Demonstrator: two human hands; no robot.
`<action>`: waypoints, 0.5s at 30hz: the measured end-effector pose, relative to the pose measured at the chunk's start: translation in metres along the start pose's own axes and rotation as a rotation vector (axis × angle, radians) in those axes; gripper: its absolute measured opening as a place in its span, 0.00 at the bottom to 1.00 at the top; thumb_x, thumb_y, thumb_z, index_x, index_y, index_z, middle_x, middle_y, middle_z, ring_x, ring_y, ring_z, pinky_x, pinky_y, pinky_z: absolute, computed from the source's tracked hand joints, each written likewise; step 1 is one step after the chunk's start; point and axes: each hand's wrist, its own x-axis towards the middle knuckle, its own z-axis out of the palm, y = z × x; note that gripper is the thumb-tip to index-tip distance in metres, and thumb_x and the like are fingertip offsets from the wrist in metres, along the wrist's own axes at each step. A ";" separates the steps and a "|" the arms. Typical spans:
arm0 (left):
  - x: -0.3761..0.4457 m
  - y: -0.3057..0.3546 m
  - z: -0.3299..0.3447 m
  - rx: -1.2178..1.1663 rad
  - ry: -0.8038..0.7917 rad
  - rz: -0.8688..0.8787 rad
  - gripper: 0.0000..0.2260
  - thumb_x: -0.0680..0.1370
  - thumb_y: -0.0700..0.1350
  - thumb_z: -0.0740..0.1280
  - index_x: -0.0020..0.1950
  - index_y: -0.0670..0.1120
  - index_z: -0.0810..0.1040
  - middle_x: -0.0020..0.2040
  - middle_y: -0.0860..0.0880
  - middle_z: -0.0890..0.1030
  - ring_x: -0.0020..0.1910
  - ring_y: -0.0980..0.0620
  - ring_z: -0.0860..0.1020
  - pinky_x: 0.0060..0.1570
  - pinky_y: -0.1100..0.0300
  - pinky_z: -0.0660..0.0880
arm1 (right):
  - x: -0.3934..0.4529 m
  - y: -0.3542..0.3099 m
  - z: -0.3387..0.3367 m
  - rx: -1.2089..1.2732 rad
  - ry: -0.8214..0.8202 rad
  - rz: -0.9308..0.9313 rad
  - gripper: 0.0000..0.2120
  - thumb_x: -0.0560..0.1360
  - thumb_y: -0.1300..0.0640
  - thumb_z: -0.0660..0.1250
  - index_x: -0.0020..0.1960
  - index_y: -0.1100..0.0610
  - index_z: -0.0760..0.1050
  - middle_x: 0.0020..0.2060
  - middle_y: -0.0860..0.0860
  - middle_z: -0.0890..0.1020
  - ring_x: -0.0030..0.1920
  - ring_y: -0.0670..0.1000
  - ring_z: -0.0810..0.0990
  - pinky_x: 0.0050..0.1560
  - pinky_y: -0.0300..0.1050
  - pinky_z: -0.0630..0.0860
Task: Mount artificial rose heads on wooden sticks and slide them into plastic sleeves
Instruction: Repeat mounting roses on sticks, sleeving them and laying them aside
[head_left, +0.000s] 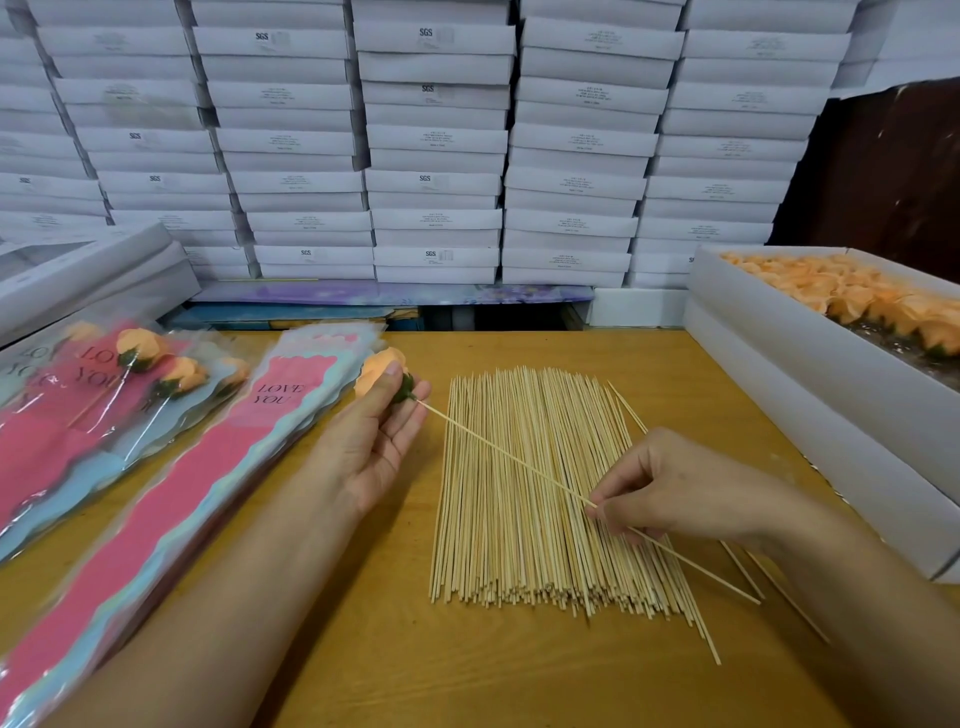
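My left hand (376, 436) grips an orange rose head (375, 366) with a green base, held above the table between the sleeves and the sticks. A thin wooden stick (509, 460) has its tip at the rose's green base and runs down to the right. My right hand (675, 491) pinches that stick near its lower half, over the pile of wooden sticks (540, 493). A stack of pink and blue "LOVE YOU" plastic sleeves (218, 467) lies to the left. Finished sleeved roses (104, 395) lie at the far left.
A white box of orange rose heads (852, 296) sits at the right on another white box (831, 441). White boxes (436, 140) are stacked high behind the wooden table (395, 649). More flat boxes (88, 275) stand at the left back.
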 end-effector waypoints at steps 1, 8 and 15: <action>0.000 0.000 0.000 -0.003 -0.001 -0.004 0.09 0.76 0.41 0.72 0.54 0.39 0.80 0.45 0.42 0.87 0.43 0.50 0.87 0.34 0.60 0.83 | 0.000 0.000 0.000 0.003 0.000 0.001 0.08 0.76 0.62 0.71 0.40 0.62 0.85 0.30 0.54 0.81 0.30 0.44 0.74 0.38 0.39 0.74; 0.001 -0.002 0.001 -0.005 -0.014 -0.009 0.11 0.75 0.40 0.72 0.55 0.38 0.80 0.45 0.42 0.87 0.43 0.50 0.87 0.34 0.60 0.82 | 0.003 0.003 0.001 0.003 0.001 -0.001 0.08 0.76 0.61 0.71 0.39 0.60 0.86 0.30 0.52 0.82 0.30 0.44 0.75 0.38 0.38 0.74; 0.001 -0.003 0.001 -0.008 -0.021 0.001 0.17 0.68 0.41 0.74 0.55 0.38 0.80 0.45 0.42 0.87 0.43 0.50 0.87 0.34 0.60 0.82 | 0.006 0.006 0.002 0.031 0.028 -0.017 0.07 0.75 0.62 0.71 0.41 0.57 0.86 0.29 0.52 0.82 0.28 0.45 0.73 0.32 0.36 0.72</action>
